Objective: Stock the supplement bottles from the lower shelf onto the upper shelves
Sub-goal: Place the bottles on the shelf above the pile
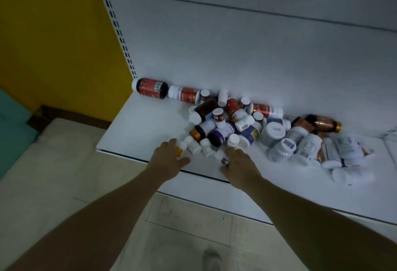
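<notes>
The left hand and right hand reach, spread and empty, to the near fringe of the supplement bottles heaped on the lower shelf, so best grip loose small ones there without undermining the pile.

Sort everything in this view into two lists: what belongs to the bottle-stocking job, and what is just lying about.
Belongs to the job:
- pile of supplement bottles
- lower shelf they lie on
- left hand and right hand, both at the pile's near edge

Just there:
- yellow wall
- teal object at far left
- tiled floor
</notes>
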Action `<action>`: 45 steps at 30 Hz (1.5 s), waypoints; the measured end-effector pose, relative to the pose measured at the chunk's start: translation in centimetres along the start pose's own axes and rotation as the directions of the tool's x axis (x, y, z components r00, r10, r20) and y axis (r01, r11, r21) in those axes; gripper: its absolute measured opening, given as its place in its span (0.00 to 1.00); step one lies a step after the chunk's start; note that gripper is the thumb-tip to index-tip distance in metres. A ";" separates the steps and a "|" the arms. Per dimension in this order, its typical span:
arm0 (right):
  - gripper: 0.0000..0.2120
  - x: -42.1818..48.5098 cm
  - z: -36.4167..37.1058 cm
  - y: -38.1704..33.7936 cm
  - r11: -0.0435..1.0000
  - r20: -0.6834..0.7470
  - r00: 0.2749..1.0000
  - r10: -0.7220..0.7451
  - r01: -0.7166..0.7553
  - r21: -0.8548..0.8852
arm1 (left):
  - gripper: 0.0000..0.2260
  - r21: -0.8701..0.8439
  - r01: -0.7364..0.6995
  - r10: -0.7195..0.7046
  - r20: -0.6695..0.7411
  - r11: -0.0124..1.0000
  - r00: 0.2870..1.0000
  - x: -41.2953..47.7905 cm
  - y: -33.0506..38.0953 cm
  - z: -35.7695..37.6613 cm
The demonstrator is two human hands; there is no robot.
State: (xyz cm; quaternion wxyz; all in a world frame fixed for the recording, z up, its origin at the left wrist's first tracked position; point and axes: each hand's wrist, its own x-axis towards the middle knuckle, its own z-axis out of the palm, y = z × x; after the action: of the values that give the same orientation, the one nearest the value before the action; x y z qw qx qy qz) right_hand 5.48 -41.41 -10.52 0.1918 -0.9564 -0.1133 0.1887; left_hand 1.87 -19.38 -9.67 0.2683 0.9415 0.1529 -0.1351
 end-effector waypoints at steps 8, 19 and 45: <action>0.08 -4.7 -2.4 -2.7 0.827 -0.133 0.958 0.255 -0.145 0.543 | 0.14 -0.431 0.068 -0.109 -0.070 0.900 0.992 -2.9 0.2 -2.3; 0.26 -18.7 -15.6 -17.7 0.291 -0.366 0.930 -0.041 0.362 0.886 | 0.25 -0.902 -0.333 0.410 -0.203 0.276 0.889 -18.9 7.0 -20.9; 0.28 -17.4 -35.7 -21.6 0.626 -0.697 0.689 -0.201 0.637 0.449 | 0.23 -0.432 -0.758 0.617 -0.444 0.488 0.650 -16.4 19.5 -37.8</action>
State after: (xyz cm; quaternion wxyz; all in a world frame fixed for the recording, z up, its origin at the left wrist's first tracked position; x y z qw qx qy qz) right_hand 1.02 -38.52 34.40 0.5832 -0.7727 -0.2068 -0.1414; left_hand 0.43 -18.07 35.87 0.5551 0.7995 -0.1755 0.1479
